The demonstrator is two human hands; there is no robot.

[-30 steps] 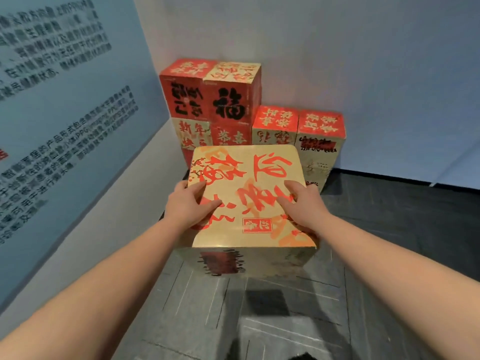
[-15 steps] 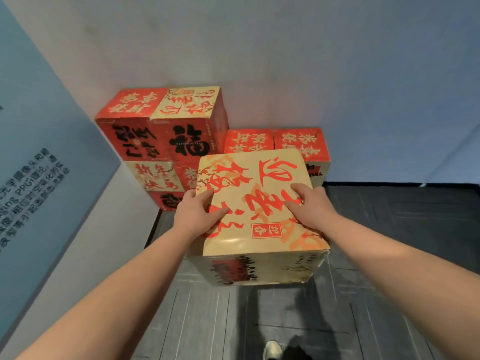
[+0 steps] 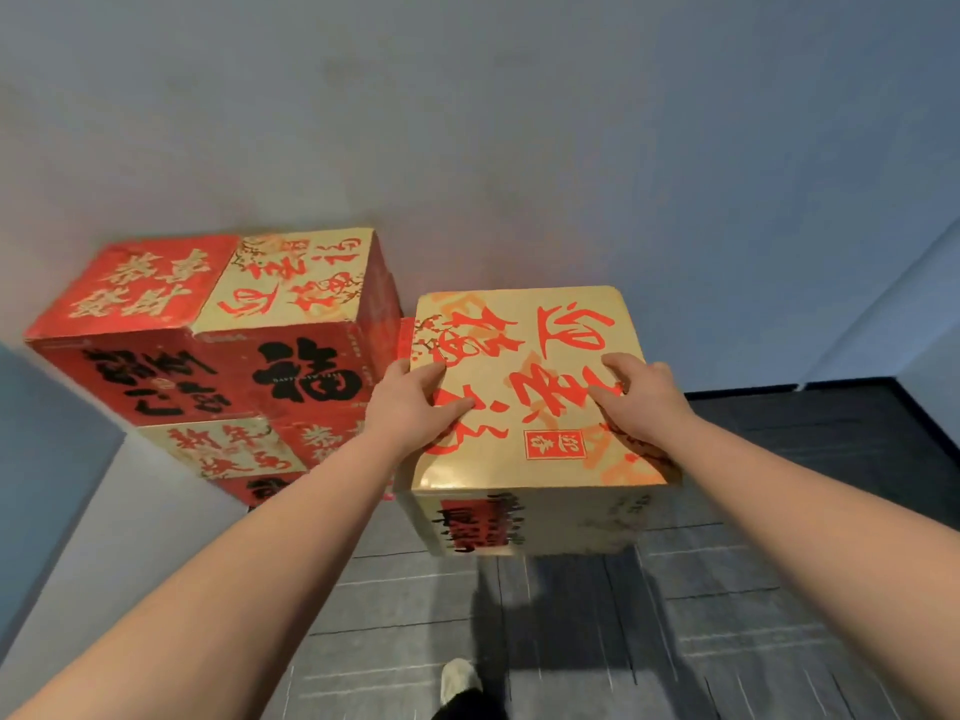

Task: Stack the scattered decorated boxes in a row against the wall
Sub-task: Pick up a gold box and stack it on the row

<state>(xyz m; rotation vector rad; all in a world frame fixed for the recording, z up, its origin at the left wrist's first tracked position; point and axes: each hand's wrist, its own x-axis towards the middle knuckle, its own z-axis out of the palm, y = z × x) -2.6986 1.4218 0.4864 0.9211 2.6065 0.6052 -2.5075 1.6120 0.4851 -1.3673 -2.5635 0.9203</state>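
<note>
I hold a gold box with red calligraphy (image 3: 540,356) in both hands. My left hand (image 3: 415,402) grips its left edge and my right hand (image 3: 641,402) grips its right edge, thumbs on the top face. The box is level with the top of a two-high stack against the wall, just to that stack's right. The stack's upper row is a red-topped box (image 3: 135,288) and a gold-topped red box (image 3: 296,275). Lower boxes (image 3: 218,449) show beneath them. Whatever is under the held box is hidden.
A pale wall (image 3: 519,148) runs behind the boxes, and a blue panel (image 3: 41,459) closes the corner on the left. Dark grey floor tiles (image 3: 727,615) stretch to the right. My shoe (image 3: 457,678) shows at the bottom.
The gold box has moved forward to the wall and now covers the two low red-topped boxes on the right. Both hands keep the same grip.
</note>
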